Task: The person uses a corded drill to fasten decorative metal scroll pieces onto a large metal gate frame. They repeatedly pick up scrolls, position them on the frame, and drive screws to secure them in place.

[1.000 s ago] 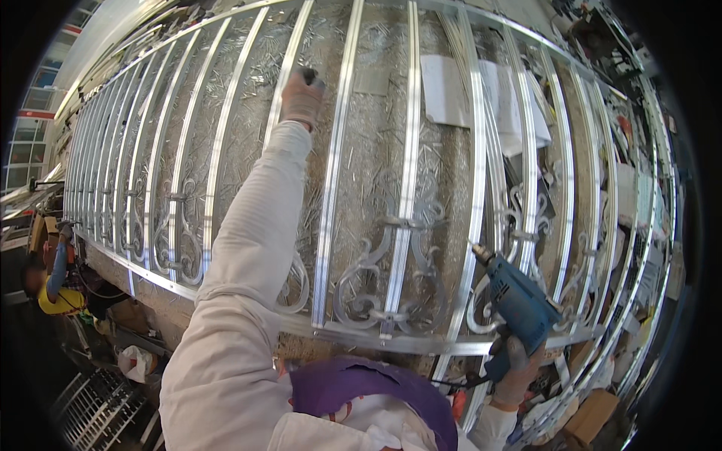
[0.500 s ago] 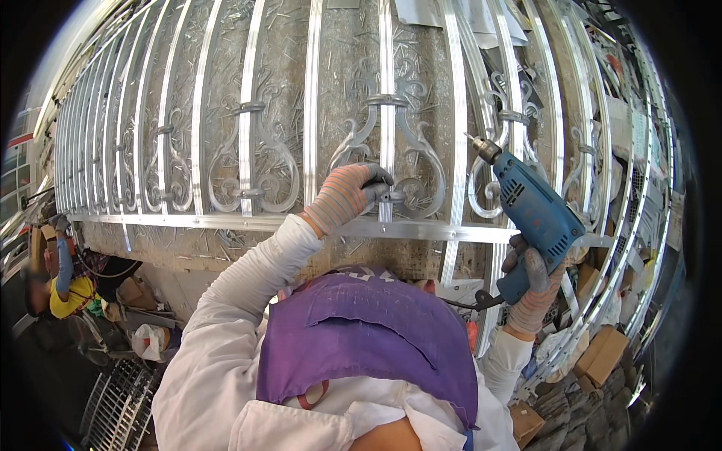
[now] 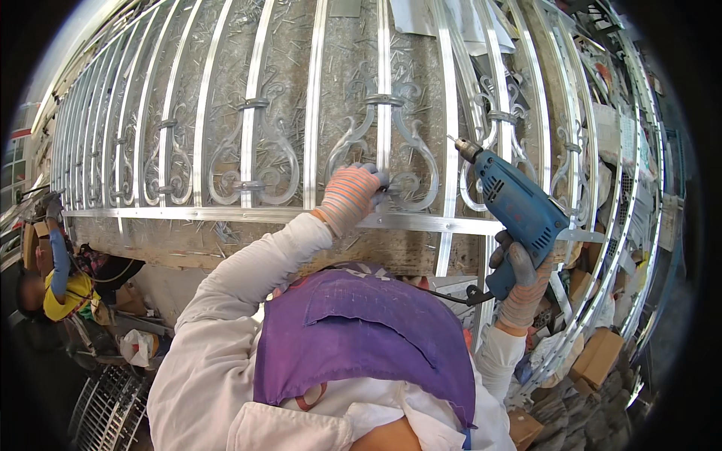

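Note:
My right hand [image 3: 522,273], in a striped glove with grey fingers, grips the handle of a blue power drill [image 3: 519,201]. The drill's bit points up and left, above the railing. My left hand [image 3: 352,194], gloved alike, is closed with its fingertips at the lower end of a silver scroll ornament [image 3: 421,154]. That ornament flanks an upright bar [image 3: 383,83] of the metal railing. The curled fingers hide the ornament's lower collar and whatever they may pinch. Just below the left hand runs the railing's flat cross rail [image 3: 406,222].
More uprights and scroll ornaments extend to both sides over a worktable [image 3: 188,244] strewn with metal offcuts. Long perforated strips [image 3: 630,225] and cardboard boxes [image 3: 598,357] lie at right. The drill's cord [image 3: 444,296] passes my apron. A co-worker in yellow [image 3: 68,297] is at far left.
My left fingers have curled over the lower collar, which showed before. The drill in my right hand has shifted slightly left. The whole view has moved a little.

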